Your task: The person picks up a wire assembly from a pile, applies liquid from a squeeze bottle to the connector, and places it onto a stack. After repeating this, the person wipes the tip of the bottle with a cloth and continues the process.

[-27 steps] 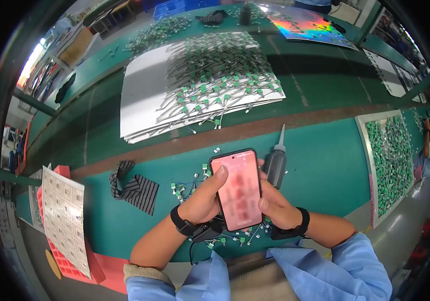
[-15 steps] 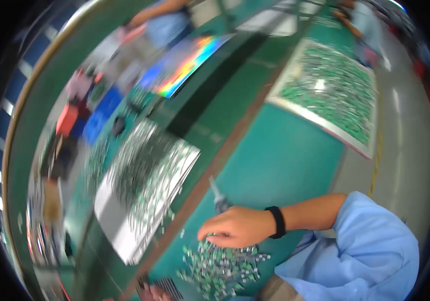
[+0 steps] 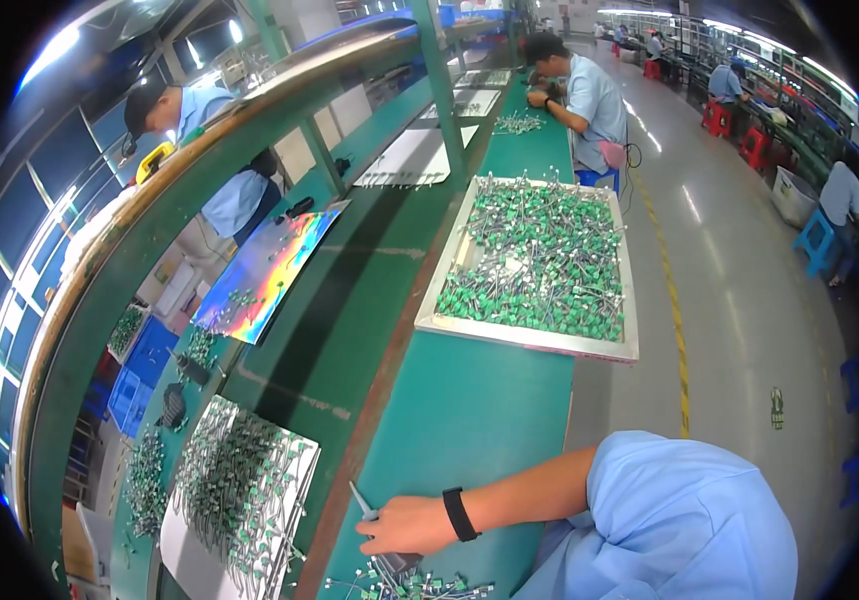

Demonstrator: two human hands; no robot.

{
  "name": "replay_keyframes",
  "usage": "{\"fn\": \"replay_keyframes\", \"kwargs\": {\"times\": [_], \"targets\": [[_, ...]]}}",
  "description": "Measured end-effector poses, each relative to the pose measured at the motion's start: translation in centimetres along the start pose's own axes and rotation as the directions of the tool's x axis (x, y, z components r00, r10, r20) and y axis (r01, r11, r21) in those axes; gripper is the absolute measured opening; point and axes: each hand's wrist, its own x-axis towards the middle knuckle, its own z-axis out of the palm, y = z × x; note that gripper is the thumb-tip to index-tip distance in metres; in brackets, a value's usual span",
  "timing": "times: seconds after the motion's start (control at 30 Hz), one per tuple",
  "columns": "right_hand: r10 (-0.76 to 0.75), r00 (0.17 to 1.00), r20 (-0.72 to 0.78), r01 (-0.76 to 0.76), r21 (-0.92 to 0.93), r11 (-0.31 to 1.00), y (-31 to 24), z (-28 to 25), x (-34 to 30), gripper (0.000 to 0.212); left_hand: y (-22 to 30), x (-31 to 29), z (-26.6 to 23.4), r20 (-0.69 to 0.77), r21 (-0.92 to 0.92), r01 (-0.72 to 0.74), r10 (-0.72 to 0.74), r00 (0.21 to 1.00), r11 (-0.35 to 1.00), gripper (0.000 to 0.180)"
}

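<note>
My right hand (image 3: 411,525), with a black band at the wrist, is closed around a dark squeeze bottle (image 3: 396,562). The bottle's grey pointed nozzle (image 3: 359,499) sticks up past my fingers on the far left side. Just below the hand, a pile of small green-headed parts with thin leads (image 3: 436,586) lies on the green bench (image 3: 469,400), cut off by the lower edge. My left hand is outside the picture.
A white-framed tray (image 3: 524,345) full of similar green parts stands farther along the bench. On the left, a white board (image 3: 184,545) carries rows of them, with a shiny rainbow sheet (image 3: 274,260) beyond. A green post (image 3: 439,90) rises ahead; co-workers (image 3: 594,95) sit farther off.
The view has tilted up, so bench things sit lower. My right hand was over the pile with the bottle beyond it; now it grips the bottle. My left hand has left the view.
</note>
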Motion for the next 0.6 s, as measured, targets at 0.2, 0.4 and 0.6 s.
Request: {"fn": "replay_keyframes", "kwargs": {"times": [0.2,0.4,0.6], "targets": [[0.041,0.999,-0.030,-0.038,0.087,0.995,-0.2,-0.4,0.6,0.051,-1.8,-3.5,-2.8,-0.049,0.432,-0.004,0.027,0.998,0.902,0.057],[0.014,0.964,-0.267,0.034,0.175,0.984,-1.1,-1.3,1.2,0.058,-4.1,-9.4,-4.7,-0.164,0.767,0.069,0.091,0.982,0.638,0.058],[0.025,0.922,-0.386,0.105,0.310,0.945,-2.3,-2.0,0.9,0.062,-4.1,-17.8,-5.1,-0.317,0.935,0.273,0.186,0.930,0.227,0.059]]}}
